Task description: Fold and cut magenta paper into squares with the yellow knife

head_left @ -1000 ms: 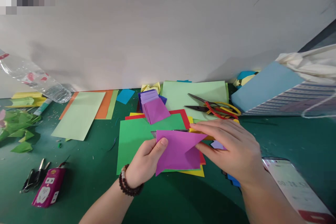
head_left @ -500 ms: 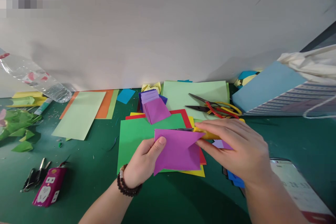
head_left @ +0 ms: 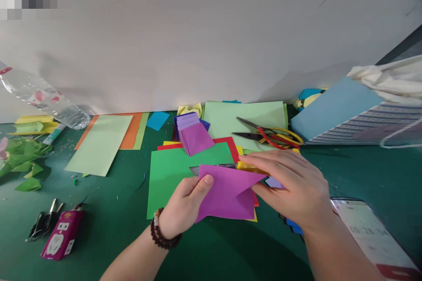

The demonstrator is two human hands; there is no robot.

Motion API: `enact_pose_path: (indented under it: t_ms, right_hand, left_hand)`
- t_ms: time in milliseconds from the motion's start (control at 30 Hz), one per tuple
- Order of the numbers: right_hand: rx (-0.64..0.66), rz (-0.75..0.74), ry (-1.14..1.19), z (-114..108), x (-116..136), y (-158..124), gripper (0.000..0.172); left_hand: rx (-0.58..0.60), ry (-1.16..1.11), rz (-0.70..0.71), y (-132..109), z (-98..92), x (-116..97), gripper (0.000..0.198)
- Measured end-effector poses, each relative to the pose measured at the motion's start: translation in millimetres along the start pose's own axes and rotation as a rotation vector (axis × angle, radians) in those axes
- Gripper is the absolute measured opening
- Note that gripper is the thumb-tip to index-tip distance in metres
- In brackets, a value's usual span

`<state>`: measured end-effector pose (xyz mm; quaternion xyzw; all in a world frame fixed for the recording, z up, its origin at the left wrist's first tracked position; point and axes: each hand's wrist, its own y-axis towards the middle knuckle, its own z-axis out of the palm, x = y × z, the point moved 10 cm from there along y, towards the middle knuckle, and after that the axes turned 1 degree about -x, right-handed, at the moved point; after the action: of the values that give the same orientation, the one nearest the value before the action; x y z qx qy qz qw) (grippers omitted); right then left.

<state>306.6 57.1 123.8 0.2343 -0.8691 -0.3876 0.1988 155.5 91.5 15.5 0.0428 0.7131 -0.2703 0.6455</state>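
Observation:
My left hand [head_left: 186, 199] is closed on a folded sheet of purple paper [head_left: 227, 193], thumb on top near its left edge. In my right hand [head_left: 293, 189] is a yellow-handled utility knife [head_left: 250, 167], gripped from above. Its blade runs along the paper's upper folded edge, mostly behind the front layer, and the tip sticks out past the left corner. The paper's upper right corner lifts toward my right fingers. Below lies green paper [head_left: 171, 184] over red and yellow sheets. A stack of purple squares [head_left: 197, 138] rests at its far edge.
Two pairs of scissors [head_left: 270, 135] lie on pale green paper [head_left: 227, 116] behind. At right are a blue box [head_left: 339, 105] and a phone [head_left: 365, 232]. To the left are a plastic bottle [head_left: 49, 101], a magenta battery-like block [head_left: 62, 235] and green paper leaves [head_left: 23, 156].
The knife blade has slid left along the fold, and its tip now shows beyond the paper's left edge. My left hand and the paper have shifted slightly right.

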Motion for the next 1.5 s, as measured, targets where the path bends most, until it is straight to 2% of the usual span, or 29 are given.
enact_pose_path:
  t_ms: [133, 467, 667, 867, 1067, 1500]
  right_hand:
    - [-0.009, 0.01, -0.004, -2.3, -2.9, -0.1, 0.031]
    - [-0.027, 0.02, 0.037, 1.2, 3.4, -0.3, 0.031]
    - [-0.021, 0.033, 0.029, -0.5, -1.1, -0.5, 0.031]
    - [-0.01, 0.043, 0.029, -3.2, -5.1, -2.6, 0.033]
    - [-0.026, 0.028, 0.051, -1.2, -0.4, -0.8, 0.03]
    - [-0.024, 0.009, 0.039, -3.1, -3.0, -0.4, 0.037]
  left_hand:
    - [-0.032, -0.029, 0.002, -0.7, -4.3, -0.4, 0.061]
    - [-0.005, 0.009, 0.02, -0.4, 1.8, -1.8, 0.061]
    - [-0.063, 0.027, 0.032, -3.2, -0.5, -3.7, 0.062]
    - [-0.022, 0.03, 0.05, -3.8, 1.1, -6.2, 0.06]
    - [-0.054, 0.044, 0.067, -4.7, 1.0, -9.7, 0.062]
    - [-0.031, 0.013, 0.05, -6.3, 4.9, -6.5, 0.06]
